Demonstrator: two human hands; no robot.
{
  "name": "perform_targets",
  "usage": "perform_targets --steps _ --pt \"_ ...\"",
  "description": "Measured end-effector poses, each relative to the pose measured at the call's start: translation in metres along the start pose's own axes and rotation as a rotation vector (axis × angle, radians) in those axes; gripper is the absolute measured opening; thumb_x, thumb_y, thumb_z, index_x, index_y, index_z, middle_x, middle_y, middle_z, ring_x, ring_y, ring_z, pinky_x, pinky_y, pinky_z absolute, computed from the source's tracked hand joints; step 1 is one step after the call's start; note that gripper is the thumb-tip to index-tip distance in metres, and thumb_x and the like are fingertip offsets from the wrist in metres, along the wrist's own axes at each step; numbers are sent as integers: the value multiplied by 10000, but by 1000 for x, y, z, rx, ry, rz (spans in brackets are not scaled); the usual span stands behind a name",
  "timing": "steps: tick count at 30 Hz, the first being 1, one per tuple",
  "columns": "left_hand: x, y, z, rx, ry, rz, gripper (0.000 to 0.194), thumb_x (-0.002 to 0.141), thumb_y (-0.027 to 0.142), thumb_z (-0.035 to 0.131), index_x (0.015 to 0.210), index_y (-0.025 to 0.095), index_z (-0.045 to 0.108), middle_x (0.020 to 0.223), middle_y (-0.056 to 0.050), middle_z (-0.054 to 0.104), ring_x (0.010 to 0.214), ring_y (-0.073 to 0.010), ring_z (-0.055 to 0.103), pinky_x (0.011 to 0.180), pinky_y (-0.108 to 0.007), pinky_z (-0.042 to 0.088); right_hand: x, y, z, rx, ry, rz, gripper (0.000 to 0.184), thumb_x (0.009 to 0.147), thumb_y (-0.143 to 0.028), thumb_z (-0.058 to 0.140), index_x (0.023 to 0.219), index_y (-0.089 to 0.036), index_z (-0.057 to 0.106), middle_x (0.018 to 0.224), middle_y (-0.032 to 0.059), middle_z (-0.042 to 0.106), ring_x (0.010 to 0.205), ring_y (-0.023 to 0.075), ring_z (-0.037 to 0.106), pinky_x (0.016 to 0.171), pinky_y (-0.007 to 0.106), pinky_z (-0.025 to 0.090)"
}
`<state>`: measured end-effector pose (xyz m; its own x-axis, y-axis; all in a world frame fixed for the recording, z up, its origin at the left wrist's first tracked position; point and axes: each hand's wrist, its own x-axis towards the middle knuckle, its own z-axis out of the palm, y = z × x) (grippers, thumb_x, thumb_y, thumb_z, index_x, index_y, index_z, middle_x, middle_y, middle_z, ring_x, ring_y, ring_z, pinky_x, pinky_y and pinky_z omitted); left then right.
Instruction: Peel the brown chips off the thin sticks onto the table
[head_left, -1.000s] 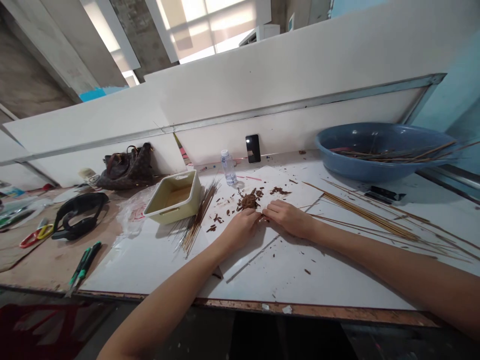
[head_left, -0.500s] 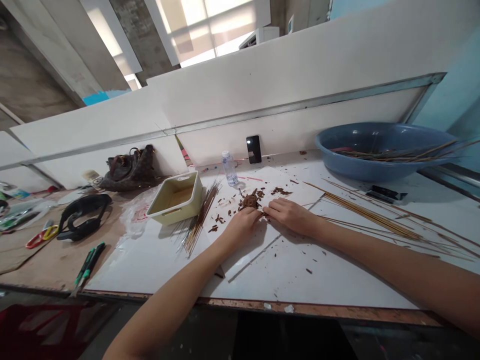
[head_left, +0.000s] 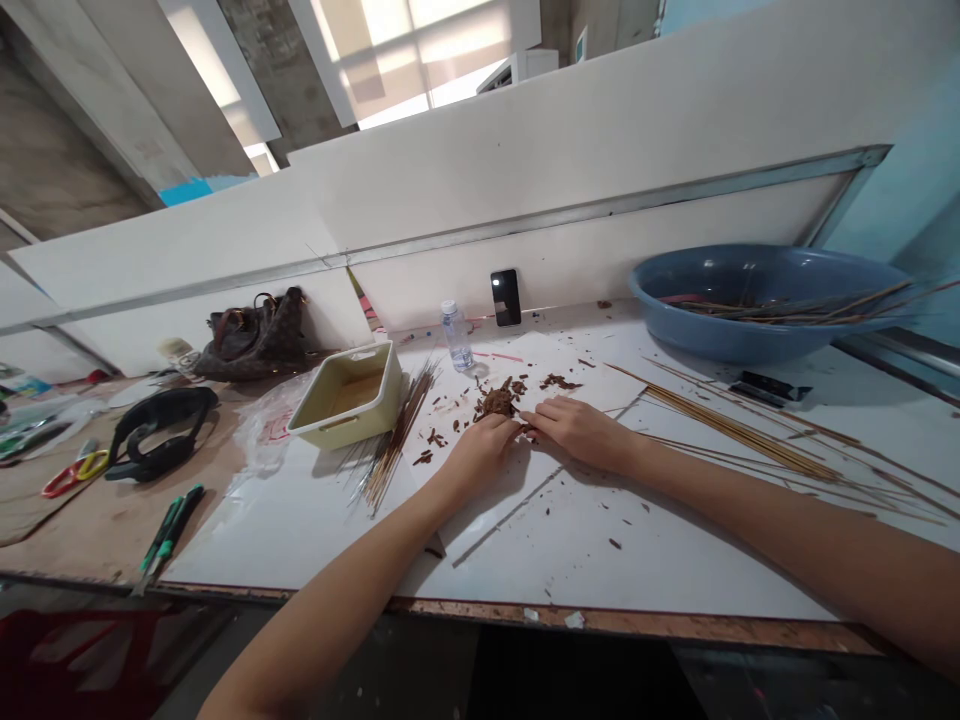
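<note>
My left hand [head_left: 486, 447] rests low over the white sheet, its fingers curled together at the near edge of a lumpy brown clump [head_left: 498, 402]. Close beside it on the right, my right hand [head_left: 571, 428] has its fingers drawn together, the tips almost meeting those of the left. Whatever lies between the fingertips is too small and hidden to name. Dark brown flakes [head_left: 559, 382] are scattered around the clump and under the hands.
Behind the hands stand a clear bottle [head_left: 457, 338] and a phone [head_left: 506, 298]. Left are thin sticks [head_left: 401, 432], a yellow-green bin [head_left: 351, 428], cutters [head_left: 171, 530] and scissors [head_left: 75, 475]. Right are a blue basin [head_left: 757, 335] and long brown sticks [head_left: 739, 428].
The whole view has shifted very slightly. Both hands stay beside the clump in nearly the same pose.
</note>
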<state>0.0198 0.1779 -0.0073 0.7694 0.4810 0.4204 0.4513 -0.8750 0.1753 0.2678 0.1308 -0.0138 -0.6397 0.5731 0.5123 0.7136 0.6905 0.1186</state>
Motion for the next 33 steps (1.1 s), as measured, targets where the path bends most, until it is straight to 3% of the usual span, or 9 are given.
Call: perform_targets --steps 3,8,13,18,21,23,26,30,33 --pt "0 -2 0 -6 -1 -28 198 1065 125 601 1071 182 791 947 -100 756 864 -217 737 797 -311 597 -3 5 0 -11 63 36 493 1188 -468 466 1479 -89 582 1103 165 773 956 308 693 853 458 546" --pt "1 -6 0 -63 16 -84 252 1083 132 566 1103 172 815 1000 -118 800 903 -233 766 820 -324 607 -7 9 -1 -3 106 35 309 1183 -361 475 1265 -126 659 1013 135 763 930 294 693 858 436 522" --pt "3 -7 1 -94 27 -98 226 1094 152 594 1070 175 818 990 -112 807 887 -225 768 815 -315 599 -6 7 -1 38 113 41 222 1158 -226 443 1213 -154 646 1003 126 743 897 289 662 832 430 514" --pt "3 2 -1 -81 43 -105 204 1085 140 607 1058 182 806 1010 -107 786 951 -242 737 866 -355 604 -7 9 -2 79 168 86 205 1152 -240 469 1237 -164 639 1017 136 750 925 302 688 843 438 548" --pt "9 8 -32 45 159 -108 143 1068 203 676 1141 208 799 1182 -130 770 1145 -299 678 1040 -464 580 -10 12 -1 116 204 99 197 1136 -221 485 1222 -195 659 971 115 750 897 300 697 849 449 561" --pt "20 1 -69 145 236 -162 226 1044 202 704 1257 215 777 1299 -135 740 1204 -309 648 1092 -485 551 -13 14 0 126 217 90 181 1119 -207 514 1210 -205 670 966 114 756 893 305 704 833 450 566" --pt "39 -34 -137 263 292 -321 218 1020 239 736 1225 197 798 1231 -125 727 1216 -315 645 1106 -471 529 -16 15 2 144 244 67 158 1106 -199 537 1179 -220 676 961 107 764 869 302 716 811 452 572" --pt "49 -101 -203 329 99 -715 209 1009 265 756 1153 139 839 1195 -138 772 1120 -273 706 1051 -379 543 -17 13 3 142 264 15 135 1100 -202 572 1182 -224 677 963 102 775 849 296 724 805 460 578" --pt "36 -133 -211 332 -17 -832 259 981 301 831 1137 95 814 1148 -157 790 1063 -289 743 971 -396 599 -16 11 3 120 269 -22 135 1103 -200 569 1173 -208 684 970 108 781 839 290 724 796 460 586"
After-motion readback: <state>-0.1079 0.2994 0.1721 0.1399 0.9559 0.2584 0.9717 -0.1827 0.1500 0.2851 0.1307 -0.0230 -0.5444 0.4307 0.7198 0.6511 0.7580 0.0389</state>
